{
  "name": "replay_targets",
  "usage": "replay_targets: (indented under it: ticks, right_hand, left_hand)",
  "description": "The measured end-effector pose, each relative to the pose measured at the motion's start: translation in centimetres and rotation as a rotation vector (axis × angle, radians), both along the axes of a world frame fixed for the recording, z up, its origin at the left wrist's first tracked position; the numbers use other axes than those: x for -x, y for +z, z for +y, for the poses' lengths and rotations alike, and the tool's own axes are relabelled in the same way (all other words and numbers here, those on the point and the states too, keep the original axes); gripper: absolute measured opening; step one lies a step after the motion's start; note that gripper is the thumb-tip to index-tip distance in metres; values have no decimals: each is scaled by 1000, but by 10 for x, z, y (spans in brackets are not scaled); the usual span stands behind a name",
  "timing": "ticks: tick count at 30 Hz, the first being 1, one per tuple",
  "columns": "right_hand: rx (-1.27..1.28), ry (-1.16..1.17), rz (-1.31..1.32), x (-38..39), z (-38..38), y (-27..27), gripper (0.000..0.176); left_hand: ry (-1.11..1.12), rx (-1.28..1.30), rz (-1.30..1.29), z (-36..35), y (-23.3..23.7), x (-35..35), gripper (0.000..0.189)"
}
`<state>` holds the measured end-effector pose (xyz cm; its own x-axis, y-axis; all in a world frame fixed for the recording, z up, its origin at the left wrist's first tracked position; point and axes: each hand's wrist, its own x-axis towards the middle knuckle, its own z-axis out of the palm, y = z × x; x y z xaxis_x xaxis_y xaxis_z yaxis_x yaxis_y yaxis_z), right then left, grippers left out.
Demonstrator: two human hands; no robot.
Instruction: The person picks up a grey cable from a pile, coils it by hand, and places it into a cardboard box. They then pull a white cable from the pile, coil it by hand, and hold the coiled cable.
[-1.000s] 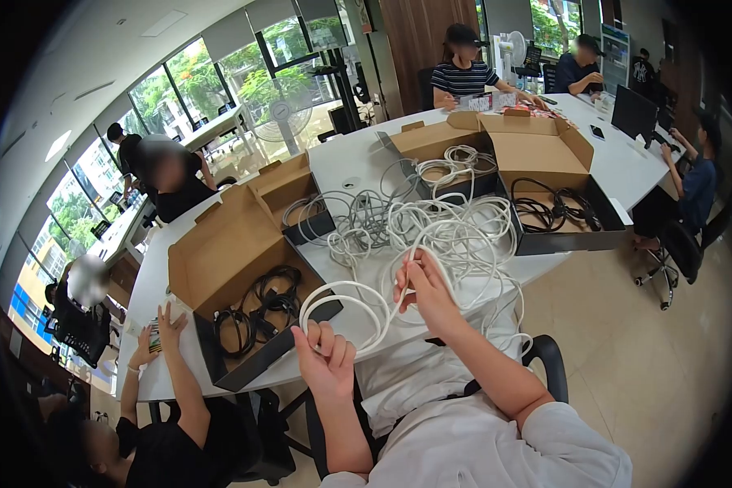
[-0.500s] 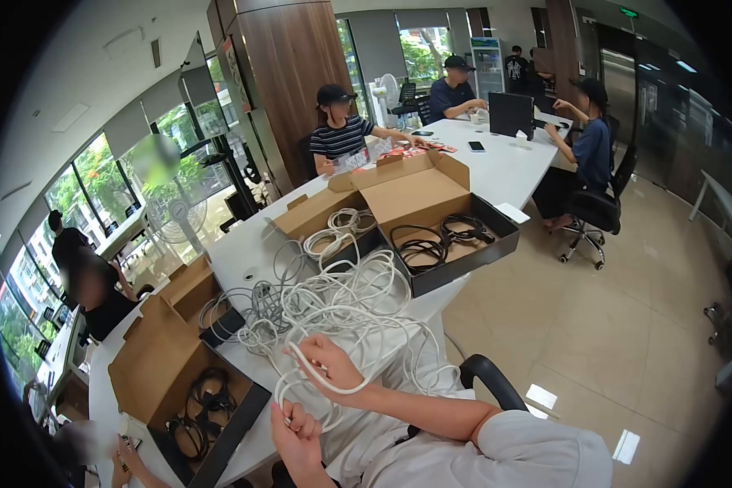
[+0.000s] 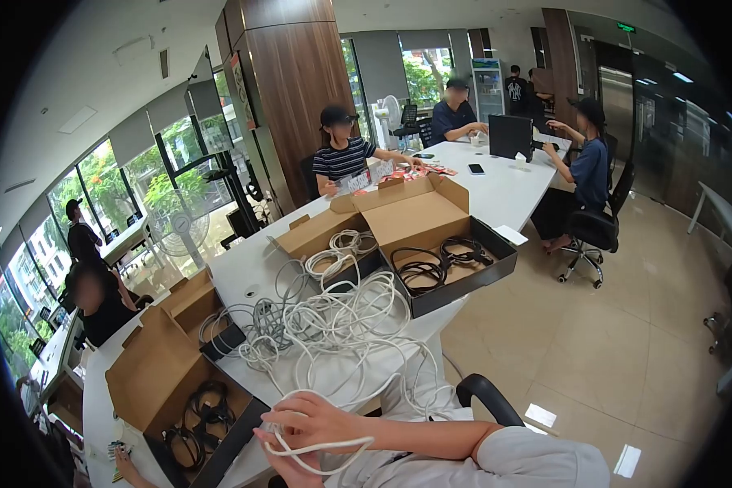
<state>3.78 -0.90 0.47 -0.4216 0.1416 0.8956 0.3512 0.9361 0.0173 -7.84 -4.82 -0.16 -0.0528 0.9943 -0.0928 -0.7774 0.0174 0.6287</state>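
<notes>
My two hands are together low in the view, near the table edge. My right hand (image 3: 321,423) lies over the left, with fingers curled around a white cable (image 3: 333,447). Beneath it, my left hand (image 3: 289,465) grips loops of the same cable; its fingers are partly hidden. A strand runs from the hands to the large white cable tangle (image 3: 350,313) on the table. Grey cable (image 3: 268,321) lies bunched along the left side of that tangle.
Open cardboard boxes hold black cables: one box (image 3: 256,415) at left, another (image 3: 508,260) beyond the tangle. A third box (image 3: 321,218) holds white cable. A black armrest (image 3: 492,398) is at right. Several people sit around the white table (image 3: 504,179); another hand (image 3: 126,468) shows lower left.
My right hand has moved down and left onto my left hand, bringing the cable loop with it. The loop that stood above the hands now hangs below the right wrist.
</notes>
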Motion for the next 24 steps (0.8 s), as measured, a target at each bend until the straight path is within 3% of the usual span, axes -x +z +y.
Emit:
replay_targets:
  ticks: [2,6,7,10,11,14,15,18,19,21,24]
  right_hand:
    - [-56,-8,-54,-1,-3,3,44]
    - [-127,-27,7,7,-10,-5,37]
    - [-142,-39,26,2,-16,3,34]
    - [-124,-96,140,2,-8,-5,38]
    - [-100,-154,151,0,-7,-6,42]
    - [-5,-441,67,-28,-1,5,45]
    - [32,-537,55,-37,-1,15,41]
    - [248,-292,-31,-68,5,6,30]
    - [442,-90,-83,-72,0,4,24]
    - [812,317,-189,-85,-6,5,15]
    - [924,651,-287,-108,-26,15,12]
  left_hand:
    - [101,-81,19,7,-2,1,45]
    - [80,-57,67,3,-12,23,38]
    - [157,99,35,-11,22,6,34]
    - [79,-123,49,4,11,15,28]
    - [65,-27,-45,2,9,13,24]
    - [-227,-364,17,2,2,41,26]
    - [-144,-372,-101,1,8,41,25]
    - [148,-444,-129,6,17,52,20]
    - [163,-507,-156,7,23,56,19]
    - [116,-613,-160,11,30,59,18]
    - [-76,-644,-158,10,35,56,18]
